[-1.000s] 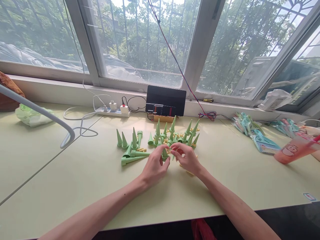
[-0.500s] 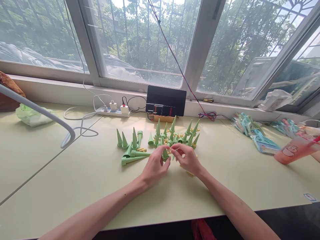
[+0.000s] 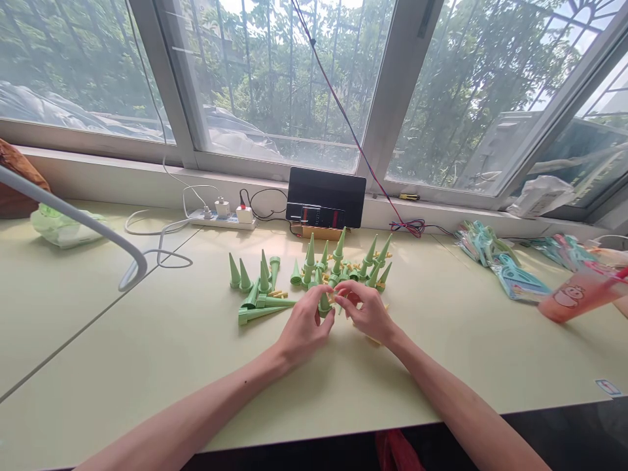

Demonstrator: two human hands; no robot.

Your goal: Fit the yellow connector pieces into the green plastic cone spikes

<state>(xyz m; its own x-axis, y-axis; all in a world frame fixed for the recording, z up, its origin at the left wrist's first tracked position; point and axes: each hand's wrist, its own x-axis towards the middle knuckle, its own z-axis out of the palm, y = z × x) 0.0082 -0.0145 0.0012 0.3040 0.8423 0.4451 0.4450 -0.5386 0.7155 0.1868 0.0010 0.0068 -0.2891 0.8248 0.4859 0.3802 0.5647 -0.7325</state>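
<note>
Left hand (image 3: 305,324) curled part-way shut, thumb and fingers round a green cone (image 3: 324,305) just in front of the bigger cluster on the desk (image 3: 161,373). Right hand (image 3: 364,307) facing it, nearly touching, thumb and forefinger pinched on what looks like a small yellow piece (image 3: 331,297).

Risks, as I judge them: the yellow piece is tiny and held only at the fingertips, so a slip or a crooked push could send it down among the green cones (image 3: 338,247) behind, where other yellow bits lie and it would be hard to pick out. If the left grip is loose, pressure from the right could turn or tip the cone. Several cones stand upright close behind the fingers; a knuckle pushed forward might topple one into its neighbours. Lesser worry: the left forearm swinging outward could catch the long cone (image 3: 260,315) lying at the near edge of the left-hand group.

Hard to make out: fingers cover most of the held cone, so I can't tell whether it rests on the desk or is lifted, nor whether the yellow piece is seated in it or just against it. Some yellow pieces (image 3: 373,341) show only partly, beside and beneath the right wrist. Far right, a cup of reddish drink (image 3: 572,296); whatever lies past it is cut off.
</note>
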